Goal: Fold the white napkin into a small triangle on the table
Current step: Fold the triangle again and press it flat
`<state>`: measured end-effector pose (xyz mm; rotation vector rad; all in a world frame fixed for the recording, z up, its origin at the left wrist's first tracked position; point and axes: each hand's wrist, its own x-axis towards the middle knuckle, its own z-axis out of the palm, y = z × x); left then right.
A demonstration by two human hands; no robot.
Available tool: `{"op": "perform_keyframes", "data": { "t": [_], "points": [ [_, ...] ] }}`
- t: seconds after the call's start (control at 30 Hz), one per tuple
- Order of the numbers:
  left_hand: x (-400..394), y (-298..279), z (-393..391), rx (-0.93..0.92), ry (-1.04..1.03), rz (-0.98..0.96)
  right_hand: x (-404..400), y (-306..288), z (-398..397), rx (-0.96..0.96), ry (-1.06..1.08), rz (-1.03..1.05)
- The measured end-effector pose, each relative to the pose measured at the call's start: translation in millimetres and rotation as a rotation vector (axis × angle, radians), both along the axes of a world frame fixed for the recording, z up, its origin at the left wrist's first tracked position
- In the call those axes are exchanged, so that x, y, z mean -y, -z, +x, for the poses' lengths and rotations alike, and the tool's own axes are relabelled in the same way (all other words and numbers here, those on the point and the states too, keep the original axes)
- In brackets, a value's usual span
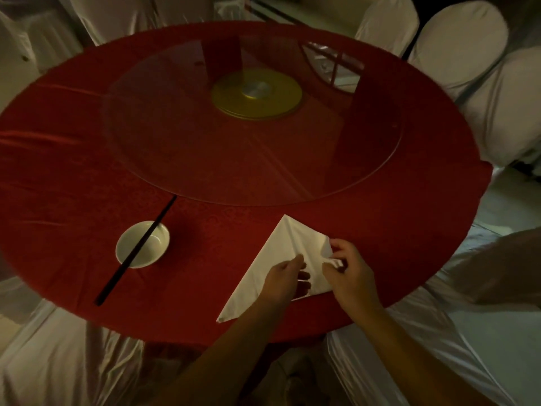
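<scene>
Near edge of a round table with a red tablecloth (73, 177): a white napkin (281, 247), folded to a triangle, lies flat, one corner pointing far. The left hand (282, 281) rests on its middle, fingers loosely spread and pressing down. The right hand (349, 275) pinches the napkin's right corner between thumb and fingers. To the left, black chopsticks (137, 249) lie across a small white bowl (142, 244). Farther off, a glass turntable (254, 124) sits over a yellow base (257, 93); white-covered chairs (459, 42) ring the table.
</scene>
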<state>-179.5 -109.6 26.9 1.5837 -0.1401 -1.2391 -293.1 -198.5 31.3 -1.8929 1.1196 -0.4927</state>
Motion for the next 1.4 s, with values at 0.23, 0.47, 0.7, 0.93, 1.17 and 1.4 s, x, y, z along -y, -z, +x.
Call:
{"op": "perform_keyframes", "data": {
  "t": [0.23,0.47,0.7,0.93,1.17,1.4],
  "points": [
    [-29.6,-0.3,41.2,-0.101,0.104,-0.035,-56.6,19.9,46.4,-0.018,-0.2,-0.058],
    [-59.5,14.4,64.6,-0.065,0.077,0.076,-79.7,43.3,38.7,-0.061,-0.354,-0.233],
    [-87.0,36.5,66.6,0.251,0.083,0.127,-63.2,68.6,25.1,-0.481,-0.071,-0.402],
    [-117.7,51.0,64.3,0.587,0.086,0.262,-47.8,81.7,18.7,-0.456,-0.203,-0.403],
    [-129.9,56.9,66.9,0.719,0.139,0.324,-36.6,85.0,7.1,-0.511,-0.399,-0.546],
    [-134.0,66.3,63.9,0.781,0.184,0.349,-35.0,85.9,4.3,-0.58,-0.417,-0.498]
  ]
}}
